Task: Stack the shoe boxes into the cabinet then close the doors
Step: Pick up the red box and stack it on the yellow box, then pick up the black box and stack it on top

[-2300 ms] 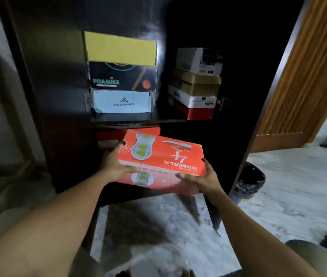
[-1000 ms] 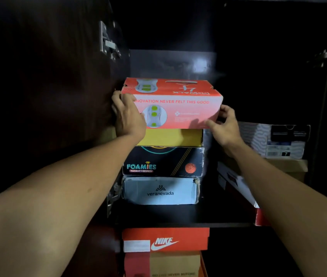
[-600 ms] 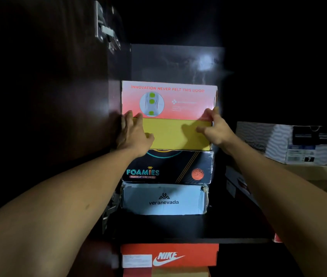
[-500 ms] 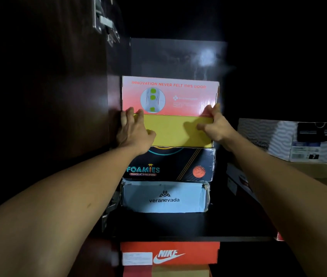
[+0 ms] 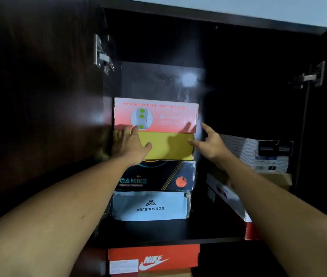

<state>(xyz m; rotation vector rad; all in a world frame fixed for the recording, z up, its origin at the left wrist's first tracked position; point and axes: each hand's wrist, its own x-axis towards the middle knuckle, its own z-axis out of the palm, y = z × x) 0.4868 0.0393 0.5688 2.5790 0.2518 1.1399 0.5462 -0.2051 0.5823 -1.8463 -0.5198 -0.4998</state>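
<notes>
Your pink box (image 5: 156,114) now sits atop the left stack in the cabinet (image 5: 238,47). Your left hand (image 5: 129,144) and right hand (image 5: 211,142) have let go, fingers spread, holding nothing; doors remain open.

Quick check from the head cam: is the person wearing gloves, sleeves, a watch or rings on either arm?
Nothing worn shows. The left hand and right hand are bare, with no gloves or rings visible, and both forearms are uncovered to the frame edge: no sleeves, watch or bands. The dim light may hide small details.
</notes>
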